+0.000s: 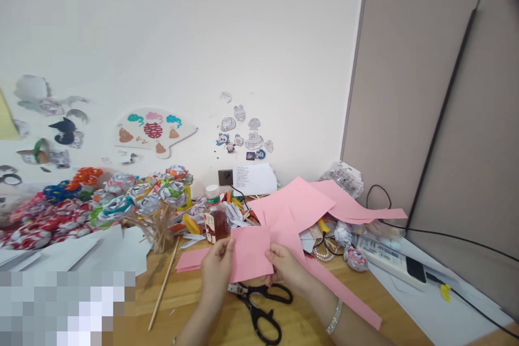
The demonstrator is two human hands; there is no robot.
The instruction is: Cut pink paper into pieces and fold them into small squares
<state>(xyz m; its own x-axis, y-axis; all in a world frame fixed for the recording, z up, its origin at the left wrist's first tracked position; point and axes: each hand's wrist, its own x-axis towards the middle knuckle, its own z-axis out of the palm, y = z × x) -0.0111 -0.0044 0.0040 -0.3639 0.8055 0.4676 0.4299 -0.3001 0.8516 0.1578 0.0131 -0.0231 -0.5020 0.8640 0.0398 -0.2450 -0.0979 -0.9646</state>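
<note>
Between my two hands, above the wooden table, I hold up a pink paper square (pixel 251 253). My left hand (pixel 219 262) pinches its left edge, thumb in front. On the right edge my right hand (pixel 286 265) grips it, with its fingers partly hidden behind the sheet. Black-handled scissors (pixel 263 308) lie just below the paper, their blades partly covered. Left of my left hand rests a small stack of pink paper (pixel 191 259). Larger pink sheets (pixel 300 200) spread behind my right hand, and a long pink strip (pixel 344 292) runs under my right forearm.
A bottle of reddish liquid (pixel 215 216) stands behind my left hand. Paper flowers on sticks (pixel 158 200) crowd the left, near a wooden stick (pixel 164 284). To the right lie a power strip (pixel 391 262), cables and white sheets. A wall closes the back.
</note>
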